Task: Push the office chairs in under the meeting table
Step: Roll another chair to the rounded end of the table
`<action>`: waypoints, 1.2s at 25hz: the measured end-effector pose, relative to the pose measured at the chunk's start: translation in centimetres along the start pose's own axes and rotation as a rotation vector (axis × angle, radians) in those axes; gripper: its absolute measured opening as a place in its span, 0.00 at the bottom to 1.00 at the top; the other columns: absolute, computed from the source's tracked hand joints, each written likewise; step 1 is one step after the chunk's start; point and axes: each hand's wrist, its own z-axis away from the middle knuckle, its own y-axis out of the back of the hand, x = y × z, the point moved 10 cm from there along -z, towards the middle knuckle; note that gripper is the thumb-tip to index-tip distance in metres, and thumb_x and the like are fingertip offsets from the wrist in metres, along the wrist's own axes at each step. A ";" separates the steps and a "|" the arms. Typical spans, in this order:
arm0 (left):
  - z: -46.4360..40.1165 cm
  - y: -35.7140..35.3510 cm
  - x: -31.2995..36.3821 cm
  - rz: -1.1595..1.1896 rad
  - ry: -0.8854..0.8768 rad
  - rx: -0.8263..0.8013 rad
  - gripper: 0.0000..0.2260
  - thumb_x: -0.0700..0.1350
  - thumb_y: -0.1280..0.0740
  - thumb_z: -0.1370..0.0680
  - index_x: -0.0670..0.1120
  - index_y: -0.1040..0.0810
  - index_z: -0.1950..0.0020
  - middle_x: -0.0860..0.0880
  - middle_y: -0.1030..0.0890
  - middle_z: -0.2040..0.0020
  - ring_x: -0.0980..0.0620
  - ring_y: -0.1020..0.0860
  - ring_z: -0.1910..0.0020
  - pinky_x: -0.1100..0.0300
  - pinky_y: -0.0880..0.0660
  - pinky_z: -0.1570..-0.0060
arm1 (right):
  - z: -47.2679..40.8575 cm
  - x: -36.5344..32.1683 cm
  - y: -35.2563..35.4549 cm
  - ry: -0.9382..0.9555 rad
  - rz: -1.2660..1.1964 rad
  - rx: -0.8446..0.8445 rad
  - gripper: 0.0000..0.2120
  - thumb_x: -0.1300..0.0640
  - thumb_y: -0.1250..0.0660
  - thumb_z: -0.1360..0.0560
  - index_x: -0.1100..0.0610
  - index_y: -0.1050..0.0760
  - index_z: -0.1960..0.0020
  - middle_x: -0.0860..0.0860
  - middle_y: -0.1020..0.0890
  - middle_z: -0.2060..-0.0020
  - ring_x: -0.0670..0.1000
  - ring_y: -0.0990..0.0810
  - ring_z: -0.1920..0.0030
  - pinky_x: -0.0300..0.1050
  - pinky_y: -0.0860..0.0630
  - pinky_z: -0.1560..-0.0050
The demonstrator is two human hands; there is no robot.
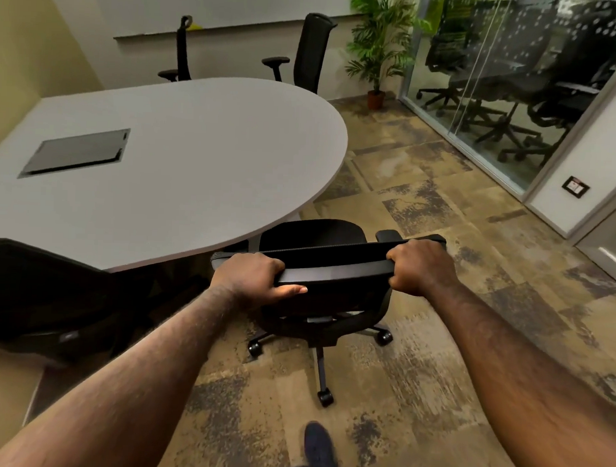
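A black office chair (315, 235) on castors stands at the near rounded end of the grey meeting table (204, 153). Its seat front sits at the table's edge and its wheeled base is out on the carpet. My left hand (254, 278) grips the left end of the chair's top rail. My right hand (419, 267) grips the right end of the same rail. A second black chair (39, 293) stands at the table's near left side. Two more black chairs (183, 50) (311, 50) stand at the far side.
A dark cable hatch (77, 152) is set into the tabletop. A potted plant (379, 50) stands in the far corner. A glass partition (497, 82) runs along the right, with more chairs behind it. Patterned carpet (422, 209) lies to the right. My shoe (318, 446) shows below.
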 end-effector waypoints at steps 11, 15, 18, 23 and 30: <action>-6.8 0.2 -2.8 -0.002 0.208 0.027 0.30 0.80 0.51 0.33 0.53 0.34 0.68 0.56 0.29 0.71 0.60 0.31 0.73 0.60 0.41 0.75 | -11.8 3.1 -1.0 0.238 0.023 0.027 0.11 0.49 0.34 0.37 0.51 0.21 0.57 0.50 0.18 0.63 0.56 0.20 0.59 0.44 0.35 0.66; -8.6 0.2 -2.7 -0.016 0.282 0.032 0.31 0.80 0.51 0.33 0.52 0.33 0.68 0.56 0.28 0.72 0.59 0.31 0.73 0.60 0.41 0.76 | -14.5 4.5 -0.9 0.308 0.020 0.051 0.10 0.49 0.34 0.36 0.51 0.21 0.57 0.50 0.18 0.63 0.56 0.20 0.60 0.43 0.35 0.66; -10.2 0.2 -2.6 -0.022 0.343 0.042 0.32 0.81 0.52 0.33 0.52 0.33 0.68 0.56 0.29 0.72 0.59 0.31 0.74 0.60 0.40 0.76 | -17.1 5.8 -1.2 0.358 0.018 0.053 0.10 0.49 0.34 0.37 0.51 0.22 0.57 0.50 0.18 0.63 0.56 0.20 0.59 0.44 0.34 0.65; -12.7 0.0 -2.4 -0.030 0.480 0.047 0.33 0.81 0.52 0.34 0.52 0.32 0.69 0.56 0.29 0.73 0.58 0.30 0.74 0.59 0.39 0.76 | -21.0 7.2 -1.5 0.482 0.006 0.060 0.10 0.48 0.34 0.36 0.51 0.22 0.57 0.50 0.18 0.62 0.56 0.20 0.58 0.45 0.34 0.63; -15.7 0.0 -4.3 -0.038 0.573 0.062 0.33 0.81 0.53 0.34 0.52 0.34 0.69 0.56 0.29 0.74 0.58 0.31 0.75 0.58 0.37 0.75 | -26.3 7.6 -1.4 0.567 -0.001 0.070 0.08 0.49 0.33 0.36 0.50 0.23 0.59 0.49 0.19 0.63 0.55 0.21 0.59 0.44 0.36 0.64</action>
